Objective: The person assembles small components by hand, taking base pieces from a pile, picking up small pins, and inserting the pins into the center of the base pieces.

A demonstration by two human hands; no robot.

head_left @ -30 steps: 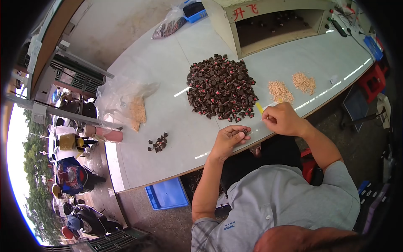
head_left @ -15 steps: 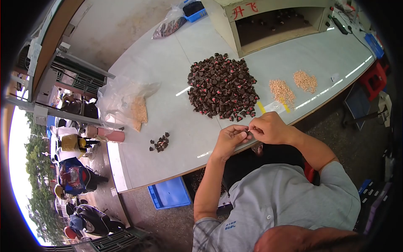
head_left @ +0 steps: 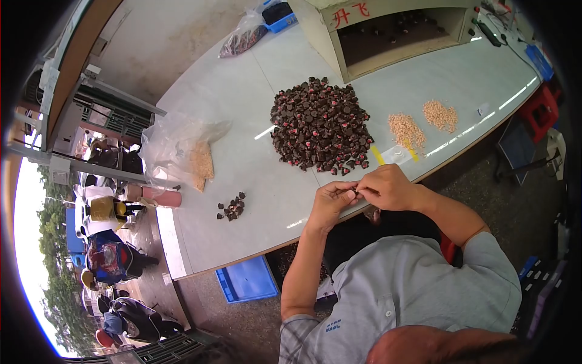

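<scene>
My left hand (head_left: 332,205) is closed in a pinch on a small dark piece (head_left: 355,192) at the table's front edge. Against it, my right hand (head_left: 387,188) has its fingertips pressed together at the same piece; anything between them is too small to make out. Beyond the hands lies a large heap of dark brown pieces with pink spots (head_left: 320,124). Two small piles of pale beige bits, a nearer one (head_left: 405,130) and a farther one (head_left: 440,115), lie to the right. A small group of dark pieces (head_left: 231,207) rests to the left.
On the grey table (head_left: 267,212) are a clear plastic bag (head_left: 176,148) with beige bits, another filled bag (head_left: 244,37), a blue container (head_left: 282,23) and an open-fronted box (head_left: 336,45). A blue tray (head_left: 247,280) sits below the front edge.
My right hand has moved left from beside the yellow strip to meet my left hand, its fingertips now at the dark piece. My left hand has stayed nearly in place.
</scene>
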